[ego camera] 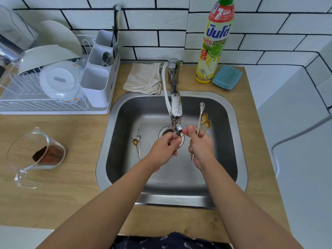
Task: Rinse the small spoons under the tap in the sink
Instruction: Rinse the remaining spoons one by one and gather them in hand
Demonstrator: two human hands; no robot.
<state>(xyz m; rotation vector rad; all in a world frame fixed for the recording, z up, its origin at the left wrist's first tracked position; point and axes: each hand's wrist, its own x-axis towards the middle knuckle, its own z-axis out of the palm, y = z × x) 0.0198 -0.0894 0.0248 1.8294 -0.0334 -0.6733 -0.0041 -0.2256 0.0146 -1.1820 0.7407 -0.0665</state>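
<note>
Both hands are over the steel sink, just below the tap. My right hand grips a bunch of small spoons: a silver one and two gold ones stand bowl-up above the fist. My left hand pinches a thin gold spoon handle under the spout; its bowl is hidden. Two more small spoons, one silver and one gold and dirty, lie on the sink floor at the left. I cannot tell whether water is running.
A dish rack with plates and a cutlery caddy stands at the left. A glass jug with brown grounds lies on the counter. Behind the sink are a folded cloth, a detergent bottle and a blue sponge.
</note>
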